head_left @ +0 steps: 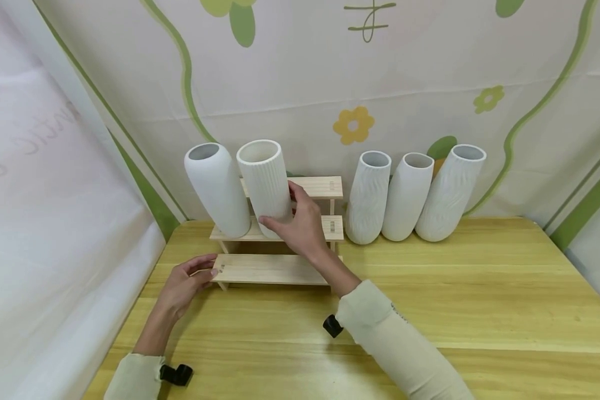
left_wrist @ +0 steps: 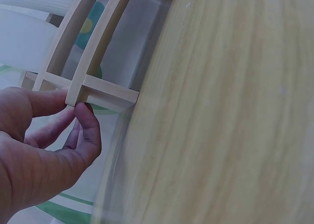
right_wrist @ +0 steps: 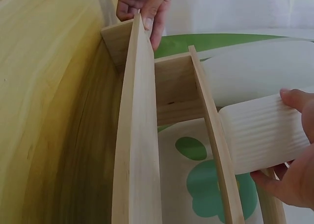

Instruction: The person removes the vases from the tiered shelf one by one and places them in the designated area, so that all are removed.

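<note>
A three-tier wooden rack [head_left: 265, 269] stands on the table. My left hand [head_left: 186, 286] pinches the left end of its lowest shelf between thumb and fingers, as the left wrist view shows too. With thumb and fingers round its lower part, my right hand [head_left: 302, 225] grips a white ribbed vase [head_left: 264, 178], upright at the middle shelf [head_left: 332, 228]. The base of this vase sits right at the shelf board in the right wrist view [right_wrist: 267, 131]. Just left of it, a smooth white vase [head_left: 217, 189] stands on the same shelf.
To the right of the rack, three more white vases stand in a row: a wavy-textured one [head_left: 369, 200], a smooth one [head_left: 407, 200] and another textured one [head_left: 450, 194]. A printed cloth [head_left: 300, 66] hangs behind the wooden table [head_left: 455, 311], and more cloth hangs at the left.
</note>
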Tool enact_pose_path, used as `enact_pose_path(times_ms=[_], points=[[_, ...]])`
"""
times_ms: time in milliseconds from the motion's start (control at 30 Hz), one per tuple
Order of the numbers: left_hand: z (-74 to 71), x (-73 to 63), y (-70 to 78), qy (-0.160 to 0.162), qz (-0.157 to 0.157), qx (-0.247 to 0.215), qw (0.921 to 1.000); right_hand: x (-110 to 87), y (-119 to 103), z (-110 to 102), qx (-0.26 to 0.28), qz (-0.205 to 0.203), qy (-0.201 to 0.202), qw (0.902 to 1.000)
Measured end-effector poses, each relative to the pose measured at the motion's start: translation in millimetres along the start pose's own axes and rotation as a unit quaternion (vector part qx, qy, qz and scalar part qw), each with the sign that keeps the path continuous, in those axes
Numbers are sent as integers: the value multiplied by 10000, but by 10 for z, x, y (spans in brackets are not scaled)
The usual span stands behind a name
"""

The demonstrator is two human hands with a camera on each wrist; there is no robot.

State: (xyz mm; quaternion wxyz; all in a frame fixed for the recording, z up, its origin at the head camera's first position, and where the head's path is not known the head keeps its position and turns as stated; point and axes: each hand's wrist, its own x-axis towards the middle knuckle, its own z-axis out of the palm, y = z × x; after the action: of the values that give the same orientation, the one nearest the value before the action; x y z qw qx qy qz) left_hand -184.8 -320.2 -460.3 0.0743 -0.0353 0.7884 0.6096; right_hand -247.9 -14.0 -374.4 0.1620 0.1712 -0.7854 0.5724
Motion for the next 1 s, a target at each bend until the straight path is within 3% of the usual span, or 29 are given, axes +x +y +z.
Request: enact_pose_path(times_ms=[333, 1000], points=[[21, -4, 9, 45, -5, -9, 10000, 0, -7, -32, -252, -324, 58, 9991], [11, -11, 10, 47, 9, 13, 10000, -84, 113, -409, -356, -211, 294, 9987]])
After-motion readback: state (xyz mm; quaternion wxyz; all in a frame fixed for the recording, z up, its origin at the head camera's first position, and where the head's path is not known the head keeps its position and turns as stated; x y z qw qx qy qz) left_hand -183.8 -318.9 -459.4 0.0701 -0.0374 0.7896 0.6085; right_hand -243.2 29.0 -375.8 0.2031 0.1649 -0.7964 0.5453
